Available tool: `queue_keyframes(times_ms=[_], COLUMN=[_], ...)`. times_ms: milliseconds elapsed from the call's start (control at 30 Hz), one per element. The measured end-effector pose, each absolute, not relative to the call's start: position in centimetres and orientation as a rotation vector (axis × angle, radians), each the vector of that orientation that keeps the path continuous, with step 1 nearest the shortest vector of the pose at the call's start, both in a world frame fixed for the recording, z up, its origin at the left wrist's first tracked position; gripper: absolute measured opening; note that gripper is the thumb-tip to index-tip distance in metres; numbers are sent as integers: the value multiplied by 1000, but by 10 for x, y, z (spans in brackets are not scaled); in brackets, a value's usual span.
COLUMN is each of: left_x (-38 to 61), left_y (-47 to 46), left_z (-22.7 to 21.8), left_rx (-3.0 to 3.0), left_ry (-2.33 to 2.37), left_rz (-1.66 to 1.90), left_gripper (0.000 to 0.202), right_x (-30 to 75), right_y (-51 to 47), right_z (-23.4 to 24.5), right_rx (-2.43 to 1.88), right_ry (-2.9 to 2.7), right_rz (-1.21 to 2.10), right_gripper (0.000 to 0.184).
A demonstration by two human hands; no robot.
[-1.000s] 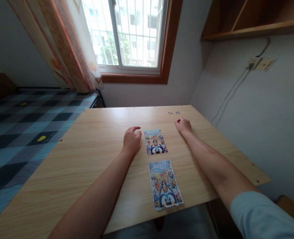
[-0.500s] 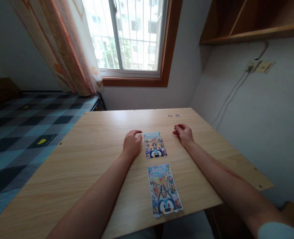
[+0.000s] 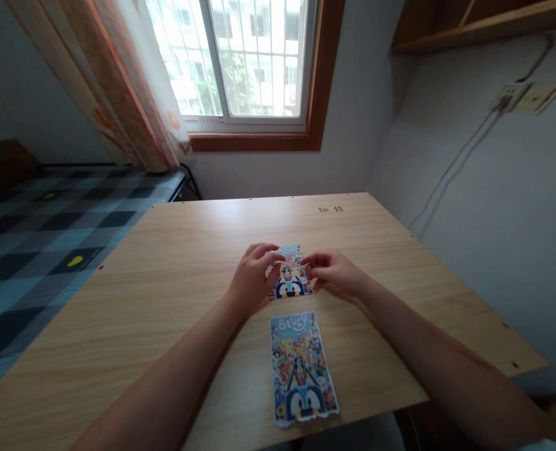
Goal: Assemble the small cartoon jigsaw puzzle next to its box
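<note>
A small, colourful jigsaw puzzle (image 3: 289,289) with a blue cartoon dog face lies on the table. Wood colour shows through a gap in its middle. My left hand (image 3: 255,275) rests over its left side, thumb and fingers apart and curved, covering part of that edge. At the right edge, my right hand (image 3: 334,272) has thumb and fingertips pinched together; whatever they hold is too small to make out. Nearer the front edge lies a printed Bluey picture sheet (image 3: 303,366) with the same design and a torn bottom edge, touched by neither hand.
Two small groups of loose pieces, one on the left (image 3: 323,210) and one on the right (image 3: 338,209), lie near the far edge of the wooden table (image 3: 165,294). A checked bed (image 3: 71,232) stands to the left. A window and wall border the back; a cable runs down the right wall.
My right hand has moved left from beside the puzzle to its right edge, still pinched. My left hand has shifted right over the puzzle's left side. The view has turned slightly.
</note>
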State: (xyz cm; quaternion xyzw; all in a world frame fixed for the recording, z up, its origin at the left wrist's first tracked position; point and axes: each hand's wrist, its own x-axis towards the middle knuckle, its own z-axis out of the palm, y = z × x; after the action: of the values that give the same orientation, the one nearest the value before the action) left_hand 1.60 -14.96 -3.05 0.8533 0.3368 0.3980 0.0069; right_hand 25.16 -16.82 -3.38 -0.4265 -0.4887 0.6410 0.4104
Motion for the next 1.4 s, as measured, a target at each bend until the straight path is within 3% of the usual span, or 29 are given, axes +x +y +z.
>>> queue_keyframes(times_ms=[233,767,867,1067,1400], left_x=[26,26,26,28,30], left_y=[-163,-165,-164,-164,-164], left_z=[-18,-18,-20,-22,-24], left_rx=[2862,2873,2875,2814,2747], left_ry=[784,739,768,862,856], left_rz=[1244,1264,1243,1174,1150], left_gripper=[24,14,13,14,13], right_x=[251,250,251,255,257], right_y=[-182,-182,-181,-184,-187], right_z=[-14,-17,-20,-20,-21], right_rx=[-1093,-1083,-1093,-1057,-972], right_ry=[-1325,-1338,-1403,-1815,-2014], right_rz=[1713,1689,1543,838,673], right_gripper=[47,49,44,20,12])
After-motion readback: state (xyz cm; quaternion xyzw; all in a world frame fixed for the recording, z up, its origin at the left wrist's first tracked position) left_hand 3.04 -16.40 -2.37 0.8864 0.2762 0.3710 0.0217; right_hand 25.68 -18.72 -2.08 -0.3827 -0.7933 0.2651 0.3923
